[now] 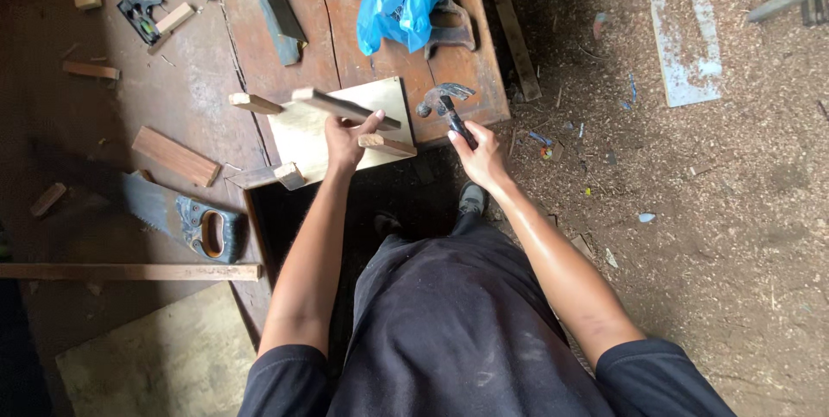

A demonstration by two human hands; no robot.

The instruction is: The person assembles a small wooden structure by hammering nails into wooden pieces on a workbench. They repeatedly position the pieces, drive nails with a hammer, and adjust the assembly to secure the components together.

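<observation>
While a wood strip [345,108] is pinched in the left hand [347,142] above a pale board [302,136], a hammer [447,106] is gripped tight by the right hand [480,158].

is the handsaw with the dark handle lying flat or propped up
Lying flat: the handsaw rests blade and handle on the brown wooden workbench, untouched by either hand.

A carpentry workshop: sawdust-strewn floor [691,210], handsaw [186,220], wood offcuts [176,156], worn workbench [173,97].
</observation>
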